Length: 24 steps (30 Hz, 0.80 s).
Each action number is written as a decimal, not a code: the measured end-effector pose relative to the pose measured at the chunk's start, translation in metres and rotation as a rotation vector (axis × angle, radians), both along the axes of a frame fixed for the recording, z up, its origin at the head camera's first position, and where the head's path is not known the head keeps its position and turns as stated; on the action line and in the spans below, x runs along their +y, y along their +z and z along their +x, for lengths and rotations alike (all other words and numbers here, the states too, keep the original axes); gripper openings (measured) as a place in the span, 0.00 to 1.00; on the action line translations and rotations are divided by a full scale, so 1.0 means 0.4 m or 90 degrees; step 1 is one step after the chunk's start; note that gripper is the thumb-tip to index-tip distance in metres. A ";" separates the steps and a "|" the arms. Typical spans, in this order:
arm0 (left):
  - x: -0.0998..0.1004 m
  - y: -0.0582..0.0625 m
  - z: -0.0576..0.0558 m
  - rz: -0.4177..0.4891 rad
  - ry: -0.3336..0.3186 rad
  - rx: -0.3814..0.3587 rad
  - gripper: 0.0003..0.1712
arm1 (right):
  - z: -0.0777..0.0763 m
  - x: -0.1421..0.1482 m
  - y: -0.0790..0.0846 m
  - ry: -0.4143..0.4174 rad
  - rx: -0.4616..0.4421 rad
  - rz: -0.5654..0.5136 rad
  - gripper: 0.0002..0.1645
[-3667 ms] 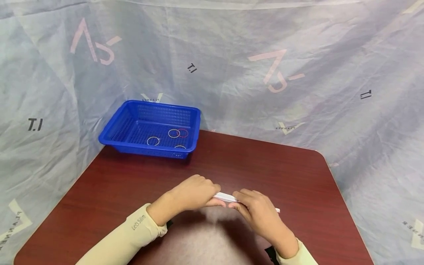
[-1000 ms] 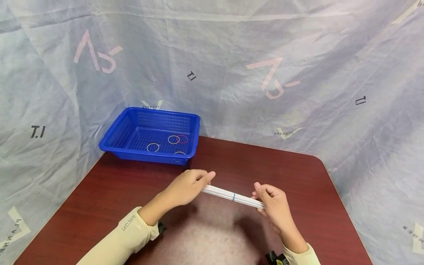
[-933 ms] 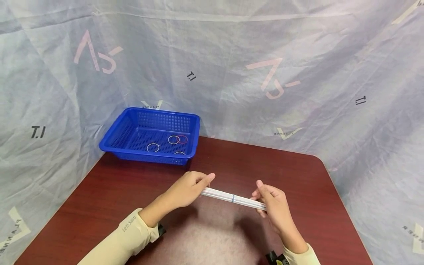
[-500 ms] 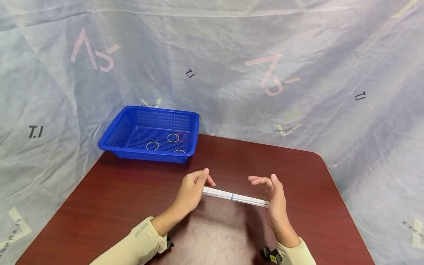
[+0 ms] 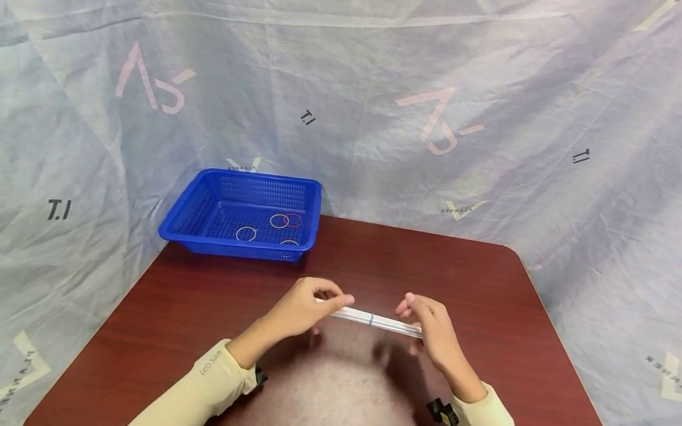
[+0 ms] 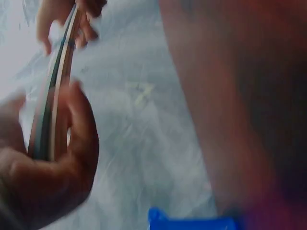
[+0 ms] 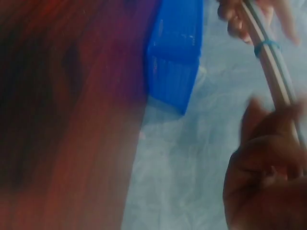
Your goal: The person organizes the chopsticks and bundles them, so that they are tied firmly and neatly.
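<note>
A bundle of slender white sticks (image 5: 396, 325), with a blue rubber band (image 5: 371, 319) round its middle, is held above the table, sloping slightly down to the right. My left hand (image 5: 303, 307) holds its left end, the thumb lying along the sticks. The right end sits in my right hand (image 5: 436, 331), whose fingers curl about it with the thumb raised. In the left wrist view the bundle (image 6: 60, 72) runs from one hand to the other, blurred. In the right wrist view the blue band (image 7: 266, 47) lies between the two hands. The stick ends are hidden in the hands.
A blue perforated plastic basket (image 5: 240, 247) stands at the table's back left. Inside it lie several thin rings, such as a yellow ring (image 5: 246, 227) and a red ring (image 5: 301, 220), which look like rubber bands. Grey printed cloth (image 5: 362, 130) hangs behind the reddish-brown table (image 5: 426, 254).
Earlier the hands were close together over the bundle; they have since spread to its ends, uncovering the blue band. In the last half second, the right fingers curled in and the left thumb lowered.
</note>
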State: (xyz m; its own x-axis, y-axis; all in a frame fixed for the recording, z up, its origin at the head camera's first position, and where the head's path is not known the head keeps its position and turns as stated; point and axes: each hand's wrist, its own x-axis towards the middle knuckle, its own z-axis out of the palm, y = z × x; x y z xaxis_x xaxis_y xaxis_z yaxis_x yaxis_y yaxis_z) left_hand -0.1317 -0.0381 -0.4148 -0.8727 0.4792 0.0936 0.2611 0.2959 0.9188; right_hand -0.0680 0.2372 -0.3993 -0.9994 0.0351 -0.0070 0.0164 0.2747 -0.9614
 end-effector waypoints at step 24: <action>-0.078 0.025 -0.027 -0.281 -0.233 0.248 0.14 | 0.012 0.080 -0.021 0.373 0.098 0.320 0.11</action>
State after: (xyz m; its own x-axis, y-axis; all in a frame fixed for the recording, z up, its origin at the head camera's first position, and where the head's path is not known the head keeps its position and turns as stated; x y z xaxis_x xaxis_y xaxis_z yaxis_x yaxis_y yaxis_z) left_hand -0.1424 -0.0694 -0.4050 -0.5897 0.8019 0.0955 0.7018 0.4504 0.5520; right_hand -0.0630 0.2691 -0.4078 -0.8442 -0.5360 0.0103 -0.3893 0.5996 -0.6992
